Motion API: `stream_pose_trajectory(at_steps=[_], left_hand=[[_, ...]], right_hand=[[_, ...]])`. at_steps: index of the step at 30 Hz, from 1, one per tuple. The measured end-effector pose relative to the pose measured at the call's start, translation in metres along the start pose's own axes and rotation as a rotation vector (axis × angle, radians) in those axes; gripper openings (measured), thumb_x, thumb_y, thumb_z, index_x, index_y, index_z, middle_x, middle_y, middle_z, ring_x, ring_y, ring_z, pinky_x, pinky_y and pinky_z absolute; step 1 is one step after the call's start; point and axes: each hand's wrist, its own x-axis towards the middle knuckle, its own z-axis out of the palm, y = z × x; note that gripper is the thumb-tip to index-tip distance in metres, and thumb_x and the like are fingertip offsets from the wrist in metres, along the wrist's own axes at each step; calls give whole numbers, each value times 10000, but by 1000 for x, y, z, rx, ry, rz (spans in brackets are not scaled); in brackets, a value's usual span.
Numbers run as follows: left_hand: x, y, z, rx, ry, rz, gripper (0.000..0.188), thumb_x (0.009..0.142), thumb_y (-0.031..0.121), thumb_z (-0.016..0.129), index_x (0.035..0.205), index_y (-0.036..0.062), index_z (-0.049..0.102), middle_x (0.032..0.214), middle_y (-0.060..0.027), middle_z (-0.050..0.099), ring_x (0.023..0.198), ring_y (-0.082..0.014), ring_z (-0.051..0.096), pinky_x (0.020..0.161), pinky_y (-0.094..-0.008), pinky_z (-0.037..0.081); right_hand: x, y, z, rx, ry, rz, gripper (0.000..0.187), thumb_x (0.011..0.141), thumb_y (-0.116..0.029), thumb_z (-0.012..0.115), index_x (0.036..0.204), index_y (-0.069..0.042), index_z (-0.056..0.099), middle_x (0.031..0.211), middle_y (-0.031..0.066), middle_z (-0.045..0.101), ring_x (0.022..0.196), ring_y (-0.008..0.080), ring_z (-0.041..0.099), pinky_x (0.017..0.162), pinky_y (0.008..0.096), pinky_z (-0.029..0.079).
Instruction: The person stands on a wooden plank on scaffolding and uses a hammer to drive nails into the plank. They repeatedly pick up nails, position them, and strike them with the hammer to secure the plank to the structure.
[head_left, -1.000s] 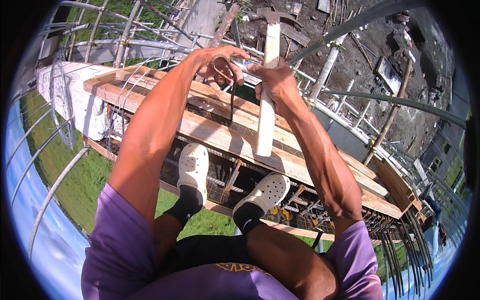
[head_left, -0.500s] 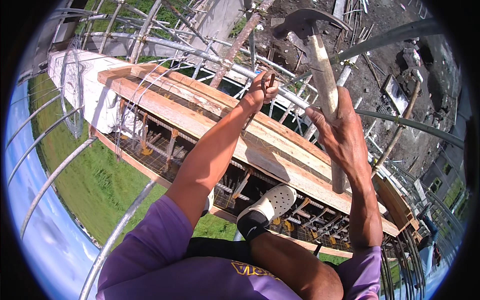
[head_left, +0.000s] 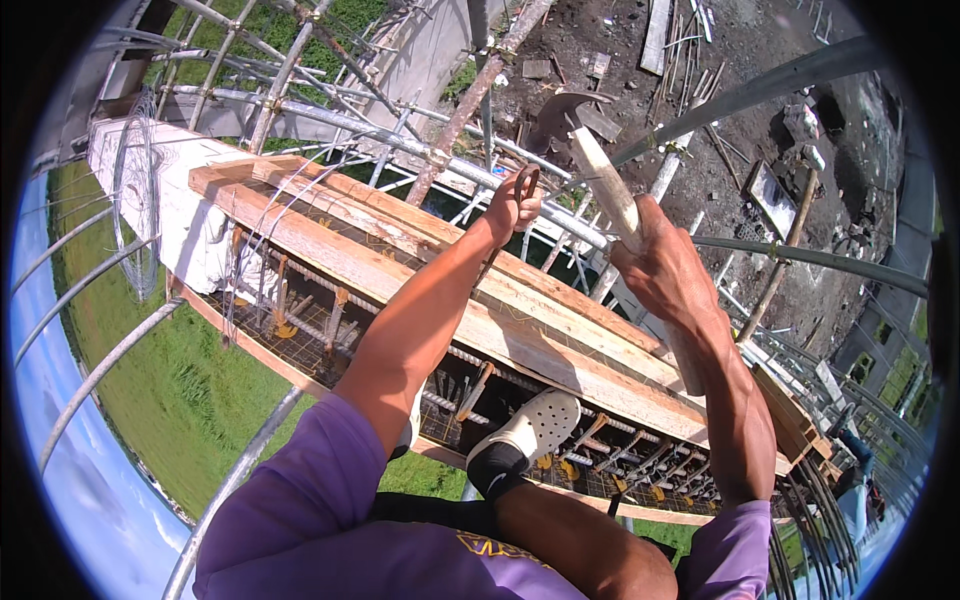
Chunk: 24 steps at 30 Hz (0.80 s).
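Note:
My right hand (head_left: 665, 258) grips the worn wooden handle of a claw hammer (head_left: 607, 185), its dark head raised over the far side. My left hand (head_left: 510, 210) is closed around a thin, dark, bent metal rod (head_left: 530, 178). The rod's looped top sticks out above the fist, and its lower part slants down toward the wooden planks (head_left: 400, 265). Whether its tip touches the wood I cannot tell. The hammer head is apart from the rod. Below the planks, ribbed steel bars (head_left: 335, 318) run through the formwork.
My foot in a beige clog (head_left: 545, 422) stands on the formwork. Scaffold pipes (head_left: 440, 155) cross the far side, with rubble ground (head_left: 740, 100) beneath. A coil of wire (head_left: 135, 200) hangs by a white block (head_left: 180, 175) at left. Another person (head_left: 855, 490) is at far right.
My right hand has tilted the hammer, its head shifting left and down toward the left hand. The left hand still holds the rod, and the whole view has shifted slightly.

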Motion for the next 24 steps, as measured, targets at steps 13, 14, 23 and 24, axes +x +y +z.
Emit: stream_pose_trajectory(at_steps=[13,14,23,24], left_hand=[[9,1,2,92,-31,-151,454,953,457,396,573,211,364,528,67,347,445,-75,276,411,-253,205],[10,-1,5,122,-51,-162,445,948,452,396,575,213,359,528,67,346,445,-75,269,412,-256,201],[21,-6,7,115,-9,-199,486,1013,466,369,608,198,380,543,49,382,433,-79,292,399,-241,234],[21,-6,7,152,-13,-168,488,1029,460,368,618,197,386,549,48,384,438,-79,295,402,-242,238]], right_hand=[[-1,21,25,44,-61,80,413,914,-160,686,1243,1,494,909,263,653,907,417,677,834,576,488],[1,25,33,14,-51,46,370,896,-119,644,1213,4,496,957,333,705,857,487,727,772,561,556],[-29,42,-67,696,561,-25,310,939,-219,717,1133,-15,589,641,-8,534,468,74,501,441,252,427],[-30,37,-70,724,582,-26,310,938,-226,725,1127,-19,592,637,-8,539,468,74,508,439,251,428]])
